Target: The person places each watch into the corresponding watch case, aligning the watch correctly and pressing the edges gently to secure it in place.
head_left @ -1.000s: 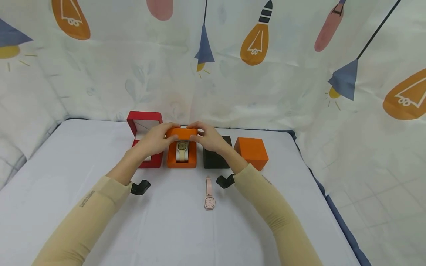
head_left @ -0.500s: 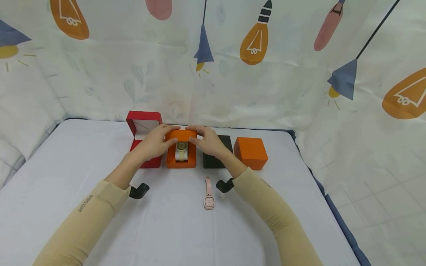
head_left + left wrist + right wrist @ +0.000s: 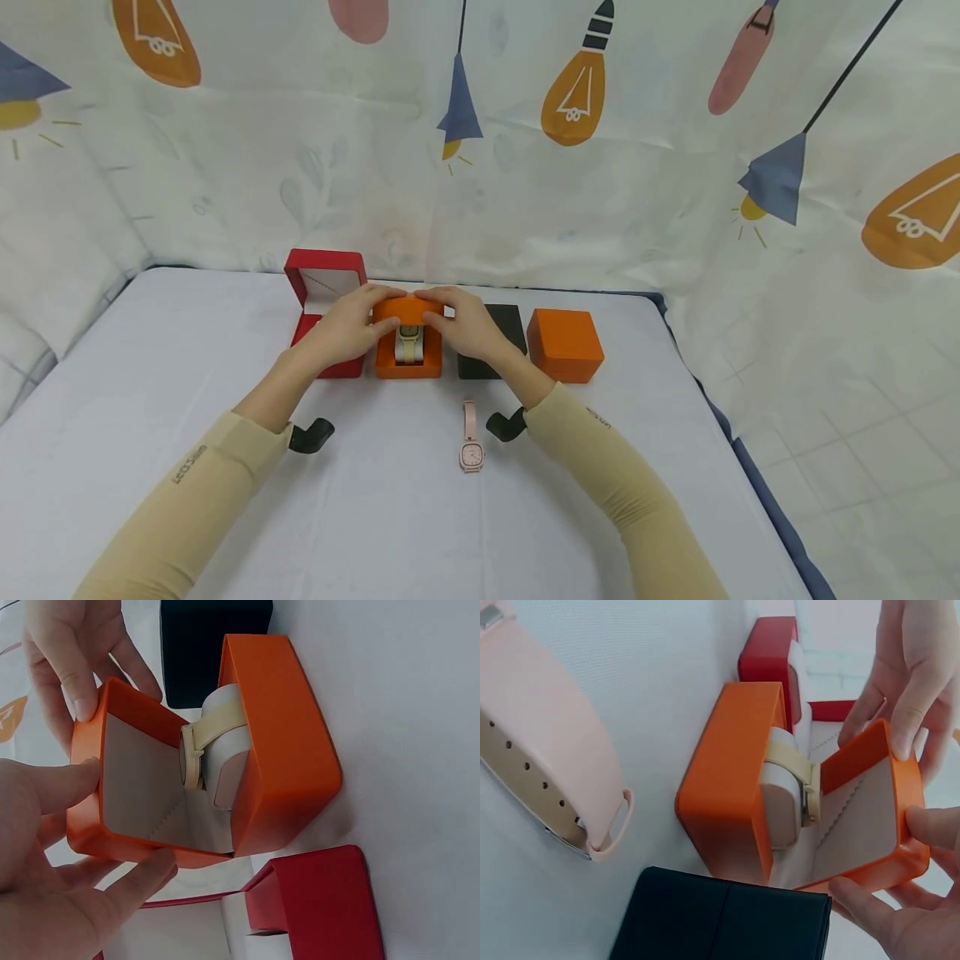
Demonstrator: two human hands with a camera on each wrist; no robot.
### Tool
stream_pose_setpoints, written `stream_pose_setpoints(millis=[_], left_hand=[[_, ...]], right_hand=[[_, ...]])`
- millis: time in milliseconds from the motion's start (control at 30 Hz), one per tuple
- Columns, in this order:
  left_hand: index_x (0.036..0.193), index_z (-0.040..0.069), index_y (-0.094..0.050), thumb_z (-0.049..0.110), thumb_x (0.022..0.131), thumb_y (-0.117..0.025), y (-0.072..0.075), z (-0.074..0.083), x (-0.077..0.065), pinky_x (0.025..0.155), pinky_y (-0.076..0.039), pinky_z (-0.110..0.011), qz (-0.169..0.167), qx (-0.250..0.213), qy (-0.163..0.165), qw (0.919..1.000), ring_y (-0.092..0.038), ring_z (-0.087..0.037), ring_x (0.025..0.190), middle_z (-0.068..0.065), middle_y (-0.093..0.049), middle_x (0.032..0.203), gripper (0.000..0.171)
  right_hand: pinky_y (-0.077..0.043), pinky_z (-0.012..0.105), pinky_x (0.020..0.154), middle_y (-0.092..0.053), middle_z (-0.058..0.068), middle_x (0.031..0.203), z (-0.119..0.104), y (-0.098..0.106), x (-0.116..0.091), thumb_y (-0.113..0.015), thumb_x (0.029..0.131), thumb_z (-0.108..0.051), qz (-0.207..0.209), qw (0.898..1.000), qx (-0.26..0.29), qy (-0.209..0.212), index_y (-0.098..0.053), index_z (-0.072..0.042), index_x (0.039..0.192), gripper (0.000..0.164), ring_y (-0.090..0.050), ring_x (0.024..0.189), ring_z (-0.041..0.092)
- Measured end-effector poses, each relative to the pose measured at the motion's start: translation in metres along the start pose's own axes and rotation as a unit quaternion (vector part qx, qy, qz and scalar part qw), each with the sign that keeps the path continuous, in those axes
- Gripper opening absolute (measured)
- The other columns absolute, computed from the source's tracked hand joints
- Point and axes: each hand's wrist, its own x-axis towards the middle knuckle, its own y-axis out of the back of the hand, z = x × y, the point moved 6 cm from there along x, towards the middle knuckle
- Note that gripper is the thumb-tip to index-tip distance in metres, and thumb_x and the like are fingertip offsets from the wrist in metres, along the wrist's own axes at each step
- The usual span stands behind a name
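Observation:
An orange watch box [image 3: 432, 360] stands at the back of the table with its hinged lid [image 3: 408, 310] tilted part way over the base. Inside, a watch with a cream strap [image 3: 217, 724] is wrapped round a white cushion [image 3: 229, 780]. My left hand [image 3: 347, 323] grips the lid's left side, thumb on the front rim and fingers over the top. On the lid's right side, my right hand [image 3: 470, 323] holds it the same way. Both wrist views show the lid's pale lining [image 3: 859, 825] and the gap between lid and base.
Left of the orange box, a red box [image 3: 326, 260] stands open, partly behind my left hand. To the right are a dark box [image 3: 483, 367] and an orange cube-shaped box [image 3: 566, 346]. A pink watch [image 3: 472, 455] lies in front on the white tablecloth [image 3: 390, 500].
The lid has tipped forward and down, so it covers more of the cream-strap watch in the head view. Both hands have moved slightly down with it.

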Motion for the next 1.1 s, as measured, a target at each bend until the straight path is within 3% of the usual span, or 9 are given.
stream_pose_setpoints(millis=[167, 500, 867, 1100], left_hand=[[0.148, 0.003, -0.05, 0.017, 0.102, -0.064, -0.001, 0.0, -0.002, 0.111, -0.037, -0.062, 0.006, -0.001, -0.005, 1.0, -0.046, -0.041, 0.131, -0.021, -0.049, 0.146, 0.05], [0.147, 0.003, -0.051, 0.014, 0.101, -0.066, -0.003, -0.001, -0.005, 0.109, -0.041, -0.06, 0.018, -0.009, -0.017, 0.9997, -0.047, -0.04, 0.131, -0.021, -0.048, 0.147, 0.049], [0.145, 0.002, -0.053, 0.015, 0.1, -0.067, -0.004, 0.0, -0.008, 0.108, -0.043, -0.059, 0.028, -0.012, -0.025, 0.9992, -0.051, -0.038, 0.124, -0.02, -0.05, 0.142, 0.048], [0.145, 0.003, -0.053, 0.015, 0.1, -0.067, -0.006, -0.002, -0.01, 0.108, -0.041, -0.06, 0.029, -0.016, -0.03, 0.999, -0.05, -0.039, 0.125, -0.02, -0.048, 0.145, 0.048]], right_hand=[[-0.044, 0.046, 0.11, -0.056, 0.008, 0.145, 0.001, -0.002, -0.001, -0.061, 0.105, -0.015, -0.001, 1.0, 0.005, 0.014, -0.06, -0.012, 0.144, 0.039, -0.051, 0.133, 0.024], [-0.045, 0.045, 0.109, -0.054, 0.01, 0.147, 0.001, -0.006, -0.004, -0.062, 0.104, -0.013, 0.003, 1.0, 0.007, 0.023, -0.06, -0.011, 0.145, 0.041, -0.051, 0.133, 0.026], [-0.049, 0.028, 0.102, -0.052, 0.008, 0.148, 0.004, -0.01, -0.009, -0.063, 0.104, -0.013, 0.016, 1.0, 0.014, 0.015, -0.061, -0.013, 0.143, 0.04, -0.054, 0.132, 0.021], [-0.05, 0.031, 0.102, -0.05, 0.01, 0.151, 0.003, -0.011, -0.012, -0.063, 0.103, -0.012, 0.019, 1.0, 0.018, 0.016, -0.061, -0.012, 0.144, 0.04, -0.052, 0.134, 0.025]])
